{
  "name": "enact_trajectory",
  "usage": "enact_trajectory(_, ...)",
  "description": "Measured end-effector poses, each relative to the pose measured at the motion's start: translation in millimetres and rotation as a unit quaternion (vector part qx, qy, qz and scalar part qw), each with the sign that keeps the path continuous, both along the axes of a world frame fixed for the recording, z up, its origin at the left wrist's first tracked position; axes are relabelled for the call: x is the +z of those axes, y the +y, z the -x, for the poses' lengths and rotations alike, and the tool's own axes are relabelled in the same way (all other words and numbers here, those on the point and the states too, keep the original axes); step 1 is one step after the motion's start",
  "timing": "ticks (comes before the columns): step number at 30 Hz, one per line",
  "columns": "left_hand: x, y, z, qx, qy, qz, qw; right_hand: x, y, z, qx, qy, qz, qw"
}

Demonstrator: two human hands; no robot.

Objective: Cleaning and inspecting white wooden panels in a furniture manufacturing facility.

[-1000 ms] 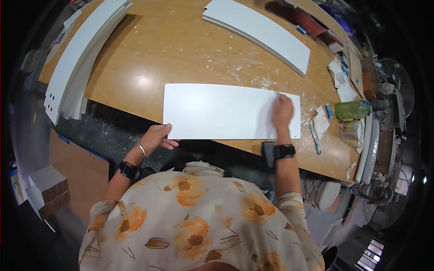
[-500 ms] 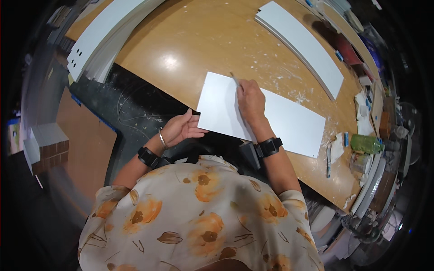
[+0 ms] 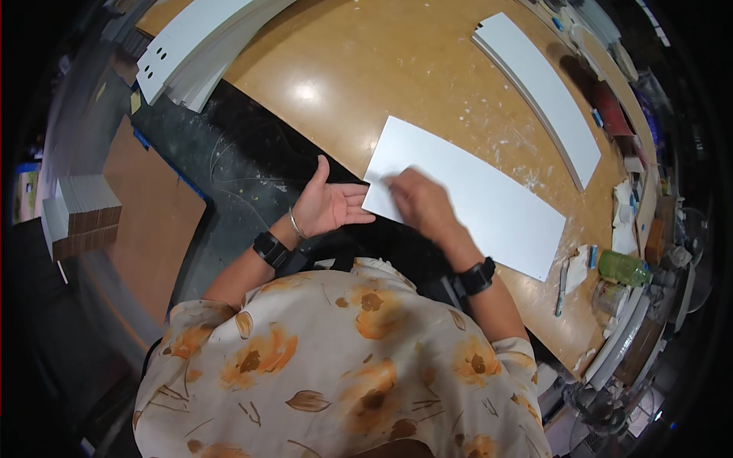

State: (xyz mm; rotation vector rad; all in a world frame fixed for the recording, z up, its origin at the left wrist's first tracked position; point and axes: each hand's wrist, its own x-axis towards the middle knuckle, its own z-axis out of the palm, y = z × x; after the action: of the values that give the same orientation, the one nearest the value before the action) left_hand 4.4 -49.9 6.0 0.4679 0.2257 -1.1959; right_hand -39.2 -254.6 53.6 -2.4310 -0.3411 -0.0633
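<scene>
While seen from the head view: white panel (image 3: 473, 198), flat on the wooden table (image 3: 366, 84), its near-left corner overhanging the table edge. Right hand (image 3: 418, 200), blurred, lies on that corner; whether the fingers grip cannot be told. Left hand (image 3: 330, 204), open, palm up, fingertips just beside the corner. Green bottle (image 3: 626, 269) at the right table edge, contents unclear. Stacked white panels (image 3: 200, 46) far left; another white board (image 3: 546, 91) far right. Since half a second ago, the right hand has slid from mid-panel toward the near corner.

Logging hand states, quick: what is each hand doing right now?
Left hand: open, palm up, empty, at the white panel's near end.
Right hand: resting on the panel; blurred, grip cannot be told.
</scene>
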Motion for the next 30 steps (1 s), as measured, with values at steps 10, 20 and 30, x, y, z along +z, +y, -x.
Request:
enact_trajectory(10, -6, 3, -4, -0.014, -0.007, 0.03, 0.999, 12, -22, 74, -0.024, 0.017, -0.045, 0.999)
enact_trajectory(20, -3, 6, -8, -0.017, -0.014, -0.025, 0.999, -5, -13, 37, -0.09, -0.03, 0.021, 0.995)
enact_trajectory(30, -4, 3, -7, -0.027, -0.018, -0.026, 0.999, -7, 6, 45, -0.032, 0.001, 0.03, 0.999)
